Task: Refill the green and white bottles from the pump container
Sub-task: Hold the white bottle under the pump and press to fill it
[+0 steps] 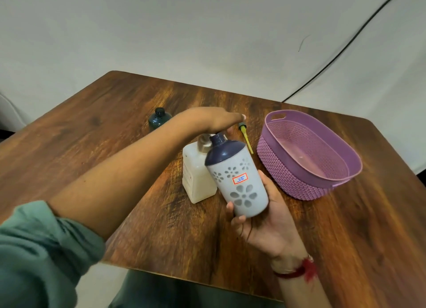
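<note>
My right hand [260, 217] grips a white bottle [239, 183] with grey flower cut-outs, a dark blue top and a small label, tilted so its open neck leans under the pump. My left hand [214, 118] lies flat, palm down, on the pump head of the translucent pump container [196, 178], which stands on the table just left of the white bottle. A dark green bottle [159, 119] without a cap stands at the back left. Between the pump container and the basket lies a yellow-green dip tube [247, 140] with a dark cap.
A purple woven-look basket [288, 183] stands to the right on the wooden table [345, 238]. A black cable [345, 47] runs down the white backdrop behind the table.
</note>
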